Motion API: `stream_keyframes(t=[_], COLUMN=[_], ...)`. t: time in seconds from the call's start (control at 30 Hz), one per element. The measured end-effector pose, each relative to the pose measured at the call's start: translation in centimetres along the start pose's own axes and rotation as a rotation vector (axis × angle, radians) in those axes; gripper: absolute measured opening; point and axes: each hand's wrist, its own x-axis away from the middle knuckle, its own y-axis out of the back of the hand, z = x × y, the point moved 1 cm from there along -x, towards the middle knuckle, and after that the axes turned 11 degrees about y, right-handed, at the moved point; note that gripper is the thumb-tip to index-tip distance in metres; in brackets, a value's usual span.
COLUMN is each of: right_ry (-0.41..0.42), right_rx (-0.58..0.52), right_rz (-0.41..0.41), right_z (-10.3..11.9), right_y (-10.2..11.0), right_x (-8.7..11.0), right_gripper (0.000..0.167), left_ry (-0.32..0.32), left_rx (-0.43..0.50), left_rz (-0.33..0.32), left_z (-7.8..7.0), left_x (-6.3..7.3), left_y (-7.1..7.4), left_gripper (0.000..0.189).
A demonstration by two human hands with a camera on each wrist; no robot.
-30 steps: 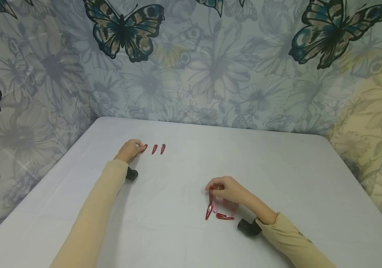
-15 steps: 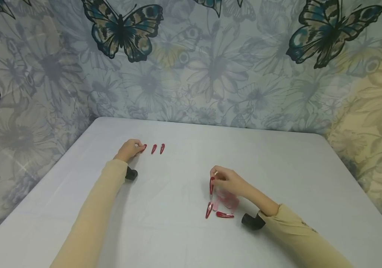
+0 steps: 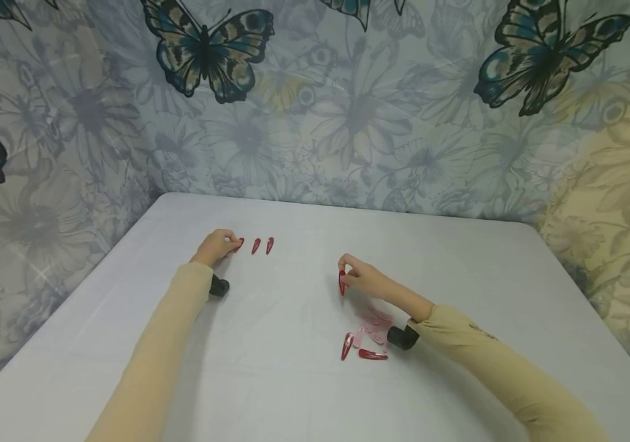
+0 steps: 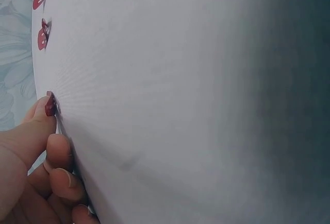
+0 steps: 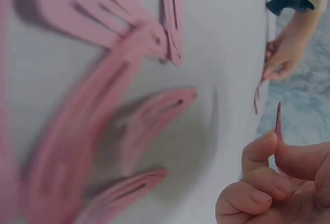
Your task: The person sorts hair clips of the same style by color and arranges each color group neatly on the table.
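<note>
Near the table's far left part, my left hand (image 3: 215,247) holds a red snap hair clip (image 4: 50,104) by its end, at the table surface. Two more red hair clips (image 3: 256,246) lie in a row to its right. My right hand (image 3: 367,279) pinches another red hair clip (image 3: 341,283) between thumb and forefinger, raised above the table; in the right wrist view this clip (image 5: 279,123) points upward from the fingertips. Below that hand lies a loose pile of pink hair clips (image 3: 376,322), with a red clip (image 3: 347,346) and a second red one (image 3: 373,355) beside it.
A white cloth covers the table (image 3: 292,393). Behind it hangs a flowered backdrop (image 3: 359,123) with butterflies. Black camera mounts sit at the left wrist (image 3: 219,286) and the right wrist (image 3: 403,337), the latter close to the pink pile.
My right hand has moved away from the pile towards the table's far side, carrying the red hair clip. The left hand stays at its clip.
</note>
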Motion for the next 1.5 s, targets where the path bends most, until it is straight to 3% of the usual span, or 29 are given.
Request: stream_keyframes(t=[0.23, 0.5, 0.97, 1.27, 1.5], right_ry=[-0.017, -0.09, -0.245, -0.279, -0.308], right_rx=[0.103, 0.14, -0.02, -0.161, -0.135], right_rz=[0.015, 0.006, -0.068, -0.132, -0.138], right_z=[0.8, 1.6, 0.7, 0.2, -0.4], right_y=[0.8, 1.0, -1.2, -1.7, -2.1], right_x=[-3.0, -6.7, -11.3, -12.9, -13.3], right_gripper=[0.009, 0.008, 0.007, 0.007, 0.007], left_ry=[-0.001, -0.011, 0.031, 0.04, 0.046], left_rx=[0.012, 0.012, 0.05, 0.081, 0.081], left_rz=[-0.004, -0.019, 0.043, 0.04, 0.031], left_z=[-0.1, -0.1, -0.3, -0.5, -0.3], left_x=[0.0, 0.0, 0.0, 0.2, 0.1], left_y=[0.2, 0.4, 0.1, 0.2, 0.1], left_gripper=[0.02, 0.02, 0.018, 0.018, 0.017])
